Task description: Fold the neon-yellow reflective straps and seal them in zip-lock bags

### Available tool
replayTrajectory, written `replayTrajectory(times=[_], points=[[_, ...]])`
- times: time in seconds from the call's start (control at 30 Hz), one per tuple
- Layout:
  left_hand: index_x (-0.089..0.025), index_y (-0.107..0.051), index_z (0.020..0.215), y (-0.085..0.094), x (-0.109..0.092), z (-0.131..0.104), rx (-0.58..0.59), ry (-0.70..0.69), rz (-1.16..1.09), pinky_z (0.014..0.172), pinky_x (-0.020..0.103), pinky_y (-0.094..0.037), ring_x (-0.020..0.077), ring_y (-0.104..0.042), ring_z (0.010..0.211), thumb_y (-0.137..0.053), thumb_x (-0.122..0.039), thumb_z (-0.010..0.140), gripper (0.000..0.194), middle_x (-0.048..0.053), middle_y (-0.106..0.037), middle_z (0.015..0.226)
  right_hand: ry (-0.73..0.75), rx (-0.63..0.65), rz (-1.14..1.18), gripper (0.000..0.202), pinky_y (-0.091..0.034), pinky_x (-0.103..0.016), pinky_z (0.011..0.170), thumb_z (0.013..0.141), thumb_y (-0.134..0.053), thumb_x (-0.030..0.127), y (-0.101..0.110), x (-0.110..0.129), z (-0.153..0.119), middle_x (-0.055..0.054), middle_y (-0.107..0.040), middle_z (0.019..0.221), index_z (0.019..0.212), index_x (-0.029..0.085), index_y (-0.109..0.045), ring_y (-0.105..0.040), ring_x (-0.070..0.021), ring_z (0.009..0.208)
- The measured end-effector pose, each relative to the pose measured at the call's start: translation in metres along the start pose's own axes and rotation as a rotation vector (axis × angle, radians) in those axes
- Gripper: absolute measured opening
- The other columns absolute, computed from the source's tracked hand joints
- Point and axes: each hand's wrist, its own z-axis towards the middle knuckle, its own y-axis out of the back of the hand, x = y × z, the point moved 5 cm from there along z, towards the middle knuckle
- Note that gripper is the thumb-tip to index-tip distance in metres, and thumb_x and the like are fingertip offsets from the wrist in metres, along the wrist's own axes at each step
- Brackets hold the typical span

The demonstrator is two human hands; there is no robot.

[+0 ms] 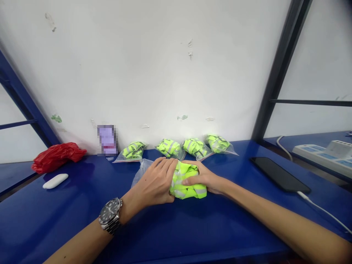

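A folded neon-yellow reflective vest (189, 189) with grey stripes is held between my hands above the blue tabletop. My left hand (158, 181), with a wristwatch (110, 212) on its wrist, closes around the vest's left end and a clear plastic bag (140, 170). The bag sticks out behind that hand, and its mouth is hidden. From the right, my right hand (207, 178) grips the vest, thumb across the front and fingers out of sight behind it.
Along the wall lie several bagged vests (169, 147). A phone (107, 140) leans there beside a red plastic bag (59, 156) and a white case (55, 180). At right are a cabled black phone (280, 174) and a power strip (324, 156). The blue table (176, 234) has a near edge.
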Motion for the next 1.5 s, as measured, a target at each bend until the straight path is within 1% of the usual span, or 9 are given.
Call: replayTrajectory(times=[0.17,0.4,0.57,0.63,0.83,1.0,1.1,1.23,1.5], points=[[-0.003,-0.042,0.122,-0.002,-0.006,-0.001,-0.03,0.0,-0.104,0.092,0.045,-0.047,0.0338,-0.058,0.105,-0.061,-0.029,0.057,0.073,0.02,-0.059,0.114,-0.06,0.119,0.07,0.048,-0.053,-0.032,0.07,0.059,-0.083,0.018,-0.005,-0.003,-0.006,-0.003,-0.065,0.089,0.102,0.015,-0.06,-0.064,-0.0183,0.078],[-0.004,-0.038,0.127,-0.013,-0.014,-0.002,-0.076,-0.001,-0.145,0.095,0.048,-0.046,0.035,-0.054,0.109,-0.059,-0.025,0.057,0.076,0.021,-0.057,0.115,0.102,-0.024,-0.127,0.028,-0.043,-0.022,0.058,0.06,-0.08,0.022,-0.011,-0.007,-0.001,0.002,-0.057,0.069,0.079,0.012,-0.061,-0.05,-0.0103,0.062],[-0.005,-0.034,0.132,-0.011,-0.015,-0.002,-0.1,-0.01,-0.157,0.096,0.048,-0.045,0.0338,-0.053,0.111,-0.061,-0.022,0.058,0.081,0.02,-0.056,0.12,0.207,-0.169,-0.334,0.015,-0.038,-0.022,0.056,0.064,-0.073,0.02,-0.012,-0.003,0.0,0.004,-0.054,0.064,0.069,0.013,-0.06,-0.046,-0.01,0.06],[-0.005,-0.028,0.137,-0.008,-0.013,-0.003,-0.106,-0.014,-0.142,0.097,0.049,-0.044,0.0336,-0.053,0.112,-0.063,-0.023,0.059,0.087,0.02,-0.055,0.123,0.182,-0.11,-0.311,0.018,-0.04,-0.022,0.059,0.063,-0.075,0.021,-0.013,0.0,-0.001,0.003,-0.058,0.069,0.076,0.013,-0.063,-0.05,-0.0113,0.063],[-0.006,-0.019,0.141,-0.003,-0.008,-0.005,-0.153,-0.088,-0.121,0.098,0.051,-0.042,0.0327,-0.053,0.116,-0.066,-0.031,0.066,0.092,0.021,-0.054,0.127,-0.152,0.179,0.197,0.039,-0.048,-0.033,0.084,0.082,-0.062,0.044,-0.011,0.002,-0.011,-0.007,-0.067,0.095,0.109,0.016,-0.063,-0.063,-0.0185,0.086],[-0.003,-0.014,0.143,0.001,-0.011,-0.003,-0.18,-0.138,-0.091,0.097,0.052,-0.044,0.0332,-0.052,0.117,-0.063,-0.035,0.074,0.09,0.023,-0.054,0.127,-0.146,0.243,0.251,0.044,-0.047,-0.034,0.088,0.081,-0.068,0.043,-0.01,-0.001,-0.015,-0.009,-0.067,0.101,0.116,0.016,-0.061,-0.064,-0.0186,0.091],[-0.002,-0.014,0.143,0.003,-0.016,-0.002,-0.193,-0.159,-0.067,0.097,0.053,-0.044,0.0336,-0.052,0.117,-0.058,-0.034,0.08,0.084,0.024,-0.054,0.124,-0.039,0.199,0.185,0.044,-0.048,-0.027,0.077,0.075,-0.075,0.037,-0.01,-0.005,-0.013,-0.005,-0.067,0.091,0.111,0.015,-0.064,-0.063,-0.0152,0.08],[-0.003,-0.01,0.145,0.0,-0.02,-0.002,-0.146,-0.158,-0.06,0.1,0.055,-0.041,0.0355,-0.049,0.12,-0.057,-0.031,0.082,0.084,0.023,-0.052,0.127,0.106,0.018,-0.023,0.035,-0.044,-0.022,0.061,0.072,-0.075,0.039,-0.009,-0.007,-0.009,0.0,-0.063,0.075,0.093,0.012,-0.07,-0.055,-0.0112,0.065],[-0.005,-0.004,0.147,-0.001,-0.022,-0.001,-0.053,-0.11,-0.089,0.1,0.054,-0.041,0.0354,-0.043,0.125,-0.058,-0.026,0.081,0.087,0.023,-0.048,0.133,0.26,-0.356,-0.461,0.021,-0.041,-0.024,0.058,0.075,-0.064,0.031,-0.008,-0.003,-0.002,0.001,-0.061,0.061,0.068,0.013,-0.071,-0.052,-0.0148,0.062]])
